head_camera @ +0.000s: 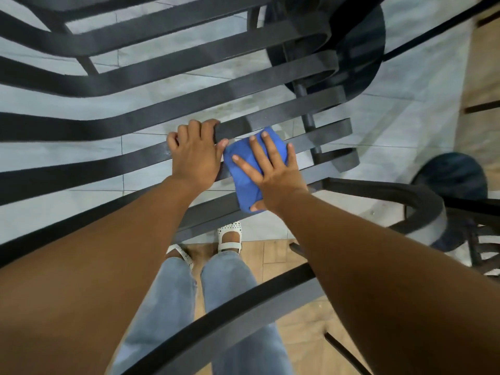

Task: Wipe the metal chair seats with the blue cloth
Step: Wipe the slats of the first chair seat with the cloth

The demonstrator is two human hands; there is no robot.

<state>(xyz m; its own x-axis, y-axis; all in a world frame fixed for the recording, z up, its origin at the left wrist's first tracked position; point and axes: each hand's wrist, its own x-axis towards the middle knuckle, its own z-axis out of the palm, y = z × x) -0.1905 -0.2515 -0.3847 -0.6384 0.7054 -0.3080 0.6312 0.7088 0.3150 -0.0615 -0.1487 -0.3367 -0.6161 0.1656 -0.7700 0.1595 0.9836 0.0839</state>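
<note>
Right hand (273,171) flat, fingers spread, pressing cloth (247,169) onto near seat slats (108,123), right of centre. Left hand (193,155) beside it, fingers curled over a slat. Risk: folded cloth bridges gaps; a hard push could drop it through to floor (81,150)

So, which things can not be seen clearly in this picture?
- Head view: the slats under the blue cloth are covered by the cloth and the right hand.
- The left hand curls its fingers over a slat; the fingertips are hidden behind it.
- The chair seat is cut off by the left and top edges.
- Dirt on the slats: too small to tell.
</note>
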